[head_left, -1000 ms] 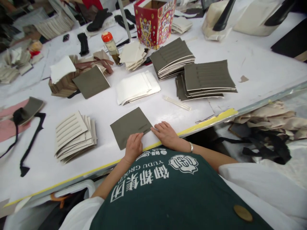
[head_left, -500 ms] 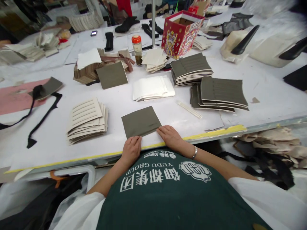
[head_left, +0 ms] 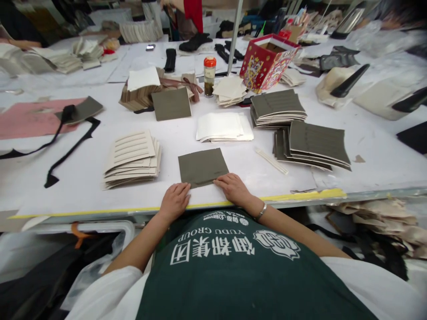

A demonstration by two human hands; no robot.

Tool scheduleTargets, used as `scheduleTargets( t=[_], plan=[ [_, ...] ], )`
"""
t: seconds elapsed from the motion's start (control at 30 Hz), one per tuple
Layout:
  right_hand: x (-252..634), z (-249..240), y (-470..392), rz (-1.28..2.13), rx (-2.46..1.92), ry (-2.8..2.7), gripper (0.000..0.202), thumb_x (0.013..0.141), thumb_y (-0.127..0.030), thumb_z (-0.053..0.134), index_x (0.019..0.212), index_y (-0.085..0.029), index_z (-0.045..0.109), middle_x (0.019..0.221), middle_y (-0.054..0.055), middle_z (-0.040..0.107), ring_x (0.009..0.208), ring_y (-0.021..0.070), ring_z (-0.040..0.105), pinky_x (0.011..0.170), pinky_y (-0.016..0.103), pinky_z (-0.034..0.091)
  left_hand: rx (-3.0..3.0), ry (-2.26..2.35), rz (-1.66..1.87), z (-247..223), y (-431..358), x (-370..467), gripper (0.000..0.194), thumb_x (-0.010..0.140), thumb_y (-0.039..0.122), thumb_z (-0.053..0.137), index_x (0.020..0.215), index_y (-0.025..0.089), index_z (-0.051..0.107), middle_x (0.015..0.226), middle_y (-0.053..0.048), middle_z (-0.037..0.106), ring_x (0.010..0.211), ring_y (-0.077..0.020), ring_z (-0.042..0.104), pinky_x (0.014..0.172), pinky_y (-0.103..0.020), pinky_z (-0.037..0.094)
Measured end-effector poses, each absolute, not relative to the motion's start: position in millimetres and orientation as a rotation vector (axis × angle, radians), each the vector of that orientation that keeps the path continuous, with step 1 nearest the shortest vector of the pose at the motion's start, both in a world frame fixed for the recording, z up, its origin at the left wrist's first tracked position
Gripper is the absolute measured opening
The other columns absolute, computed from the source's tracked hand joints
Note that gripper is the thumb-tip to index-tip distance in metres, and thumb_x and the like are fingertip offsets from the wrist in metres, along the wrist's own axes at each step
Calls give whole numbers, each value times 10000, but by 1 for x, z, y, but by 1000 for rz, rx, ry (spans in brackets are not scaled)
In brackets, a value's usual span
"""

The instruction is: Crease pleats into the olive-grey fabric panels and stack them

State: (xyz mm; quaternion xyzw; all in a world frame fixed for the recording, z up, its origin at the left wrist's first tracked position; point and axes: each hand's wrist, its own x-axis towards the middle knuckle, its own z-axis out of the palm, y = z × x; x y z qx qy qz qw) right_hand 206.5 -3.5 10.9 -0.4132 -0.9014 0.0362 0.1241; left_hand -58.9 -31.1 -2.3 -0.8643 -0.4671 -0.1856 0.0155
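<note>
A dark grey-green rectangular sheet lies flat near the front edge of the table, with a narrow fold along its near edge. My left hand has its fingers together at the near left corner, gripping the edge. At the near right corner, the closed fingers of my right hand pinch the folded edge; the thumbs are mostly hidden. To the left stands a stack of cream sheets with slits. Beyond the sheet lies a white pile of sheets. Stacked grey-green sheets are at the right.
Farther back are a jar with an orange lid, a red patterned box and a metal pole. Black strips trail at the left. A narrow pale strip lies right of the sheet. Yellow tape marks the table edge.
The camera view has shifted, so the table's things appear farther right. My left hand has moved slightly outward along the sheet's near edge; the right hand stays at its corner.
</note>
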Motion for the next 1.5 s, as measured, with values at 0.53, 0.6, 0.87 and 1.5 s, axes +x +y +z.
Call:
scheduleTargets(
  t=[0.53, 0.6, 0.87, 1.5],
  plan=[
    [183, 10, 0, 121, -1210, -2680, 373, 830, -67, 424, 1170, -143, 559, 1081, 106, 571, 988, 198, 447, 869, 331, 381, -2660, -1520, -739, -9, -34, -41, 320, 814, 109, 421, 1090, 149, 578, 1030, -117, 605, 952, -218, 543, 849, -388, 480],
    [179, 10, -2, 110, -1178, -2705, 376, 825, -57, 414, 1167, -119, 555, 1067, 123, 571, 979, 204, 449, 869, 342, 384, -2634, -1562, -772, -10, -33, -48, 337, 788, 87, 429, 1076, 162, 589, 1024, -107, 607, 946, -218, 542, 846, -389, 485],
    [135, 12, -1, 148, -903, -2794, 343, 869, -141, 405, 1188, -109, 527, 1058, 120, 563, 960, 200, 454, 878, 346, 387, -2641, -1525, -799, -11, -28, -49, 343, 756, 56, 431, 1038, 143, 605, 1001, -105, 616, 925, -219, 544, 844, -378, 487],
    [195, 27, -7, 48, -1436, -2640, 213, 874, -223, 419, 867, -162, 623, 834, 77, 588, 796, 189, 473, 737, 304, 341, -2643, -1682, -632, 10, -4, -19, 180, 862, 275, 468, 875, 186, 623, 923, -52, 635, 873, -206, 532, 800, -364, 405]
  ],
)
